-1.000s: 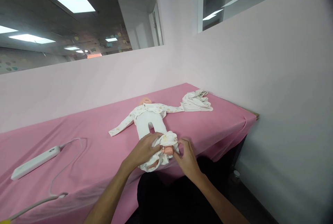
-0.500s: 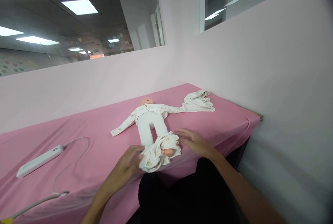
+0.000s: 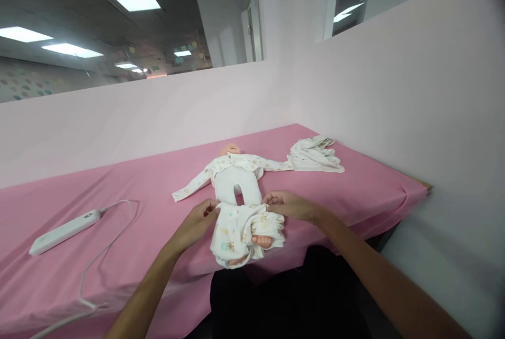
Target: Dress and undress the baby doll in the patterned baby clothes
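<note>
A baby doll (image 3: pixel 235 173) lies on its back on the pink table cover (image 3: pixel 138 234), head toward the far wall, in a white printed top with its white legs toward me. Printed white trousers (image 3: pixel 244 228) are bunched round its lower legs, and one bare foot (image 3: pixel 261 240) sticks out. My left hand (image 3: pixel 197 222) pinches the left side of the trousers' upper edge. My right hand (image 3: pixel 290 205) pinches the right side of that edge. Both hands are closed on the cloth.
A crumpled white garment (image 3: pixel 315 155) lies at the table's far right corner. A white power strip (image 3: pixel 65 231) with a cable (image 3: pixel 94 265) lies at the left. Pink partition walls (image 3: pixel 394 92) enclose the back and right. The table's near edge runs close to my body.
My hands let go of the bunched trousers near the feet, spread apart, then took hold of the trousers' upper edge on either side. The view shifted slightly right.
</note>
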Motion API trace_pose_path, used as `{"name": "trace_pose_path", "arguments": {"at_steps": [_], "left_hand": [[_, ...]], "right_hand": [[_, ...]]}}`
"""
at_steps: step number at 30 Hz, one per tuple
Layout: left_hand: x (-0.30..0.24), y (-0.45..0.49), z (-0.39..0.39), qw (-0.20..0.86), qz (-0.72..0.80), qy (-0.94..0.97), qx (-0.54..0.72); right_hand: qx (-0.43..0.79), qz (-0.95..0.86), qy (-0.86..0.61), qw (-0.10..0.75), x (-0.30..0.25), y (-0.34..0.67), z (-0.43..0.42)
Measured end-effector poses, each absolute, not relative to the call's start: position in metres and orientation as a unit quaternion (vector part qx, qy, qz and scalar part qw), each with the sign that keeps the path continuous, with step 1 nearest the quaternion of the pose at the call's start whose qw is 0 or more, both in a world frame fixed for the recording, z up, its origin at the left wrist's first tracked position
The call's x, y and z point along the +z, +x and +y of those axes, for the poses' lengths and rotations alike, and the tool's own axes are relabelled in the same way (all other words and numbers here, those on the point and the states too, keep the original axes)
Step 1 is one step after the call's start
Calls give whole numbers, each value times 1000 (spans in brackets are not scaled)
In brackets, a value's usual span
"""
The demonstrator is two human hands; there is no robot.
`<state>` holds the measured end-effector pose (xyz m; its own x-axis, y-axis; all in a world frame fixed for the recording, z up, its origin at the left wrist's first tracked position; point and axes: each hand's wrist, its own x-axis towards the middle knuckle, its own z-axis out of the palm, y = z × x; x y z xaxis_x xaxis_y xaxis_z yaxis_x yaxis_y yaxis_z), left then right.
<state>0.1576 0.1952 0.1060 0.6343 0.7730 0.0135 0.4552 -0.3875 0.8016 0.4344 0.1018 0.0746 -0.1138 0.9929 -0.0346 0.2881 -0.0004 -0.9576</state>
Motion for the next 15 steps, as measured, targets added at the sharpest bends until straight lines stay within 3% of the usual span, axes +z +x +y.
{"name": "trace_pose_path", "arguments": {"at_steps": [3,9,15], "left_hand": [[109,162,206,400,374,817,182],[117,158,212,476,329,803,144],[112,153,217,515,334,774,154]], "right_hand": [[464,-591,-547,368,76,440,103],[348,-633,-582,373,98,417,126],[418,-726,-489,242,127,387,157]]}}
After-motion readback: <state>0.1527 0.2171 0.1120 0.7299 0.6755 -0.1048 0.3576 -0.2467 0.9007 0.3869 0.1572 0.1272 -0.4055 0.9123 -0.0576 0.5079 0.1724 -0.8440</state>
